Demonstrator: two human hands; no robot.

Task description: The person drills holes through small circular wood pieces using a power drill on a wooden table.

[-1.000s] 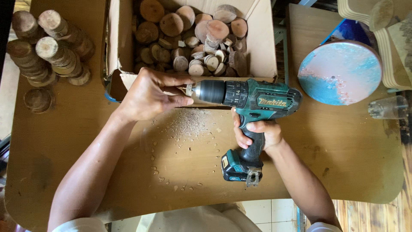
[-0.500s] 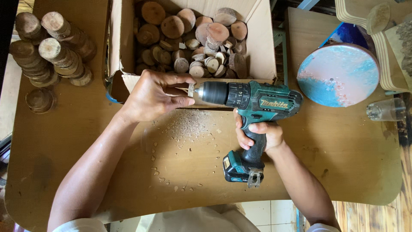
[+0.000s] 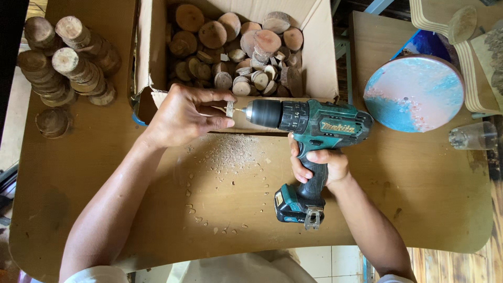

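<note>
Closest to the body, the right hand is wrapped tight around the grip of a teal cordless drill, forefinger up by the trigger, with the battery pack hanging below the fist toward the table edge. The drill lies level and points toward the other hand; its thin bit meets a small wood slice that the left hand pinches on edge between thumb and fingertips, the remaining fingers curled in around it. Whether the bit has gone through the slice is too small to tell, so the hole looks in progress rather than finished. Just below and between the two hands, a patch of sawdust and scattered chips lie on the wooden table, which suggests drilling has been done at this spot. Beyond the left hand's knuckles sits an open cardboard box holding many more wood slices, large and small, jumbled together; from here no holes can be made out in them, so I judge much of the lot remains to be drilled. Further out past the left wrist, stacks of wood rounds stand in leaning columns. Off beyond the right hand lie a round pink and blue disc and, just beside it, a clear glass.
</note>
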